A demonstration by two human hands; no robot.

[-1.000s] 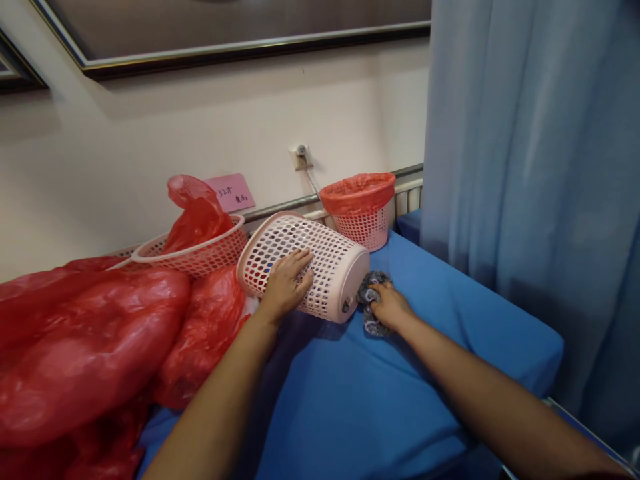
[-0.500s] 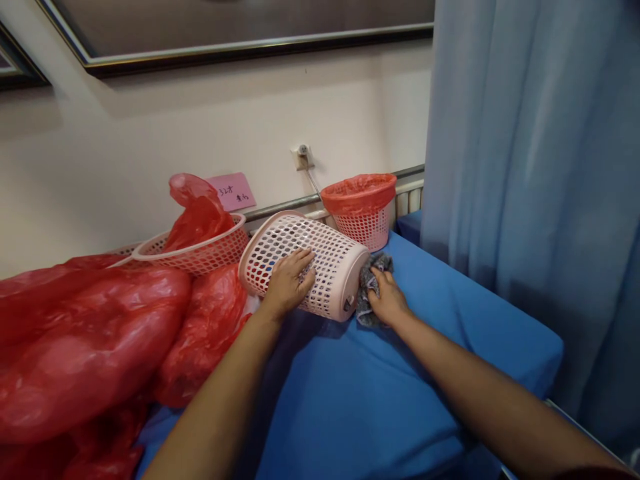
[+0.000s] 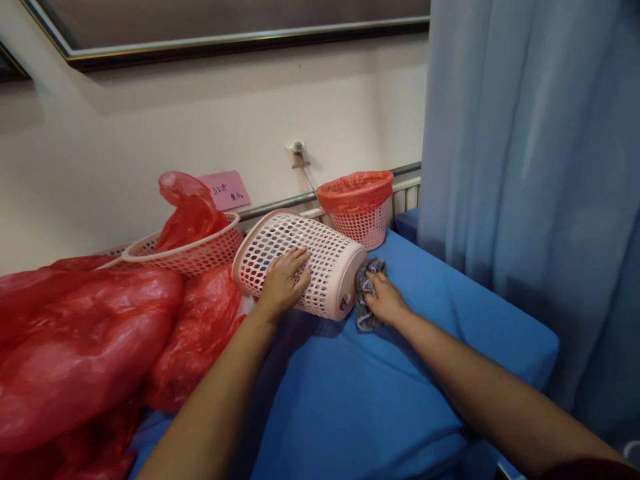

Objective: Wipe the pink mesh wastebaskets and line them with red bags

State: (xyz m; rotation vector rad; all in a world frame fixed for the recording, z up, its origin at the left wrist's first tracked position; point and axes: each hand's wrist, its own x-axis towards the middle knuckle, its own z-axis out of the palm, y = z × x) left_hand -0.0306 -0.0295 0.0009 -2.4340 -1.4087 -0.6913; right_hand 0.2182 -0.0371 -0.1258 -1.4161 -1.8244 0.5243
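A pink perforated plastic basket lies on its side on the blue bed surface, its open mouth toward the left. My left hand rests flat on the basket's side, fingers spread, steadying it. My right hand grips a grey cloth and presses it against the basket's base.
Red plastic bags are heaped at the left. Behind them sits a second pink basket with a red bag in it. An upright basket lined with a red bag stands by the wall rail. A blue curtain hangs at the right.
My right hand has moved the grey cloth up from the bed surface onto the basket's base and shifted it slightly along it. My left hand has stayed on the basket.
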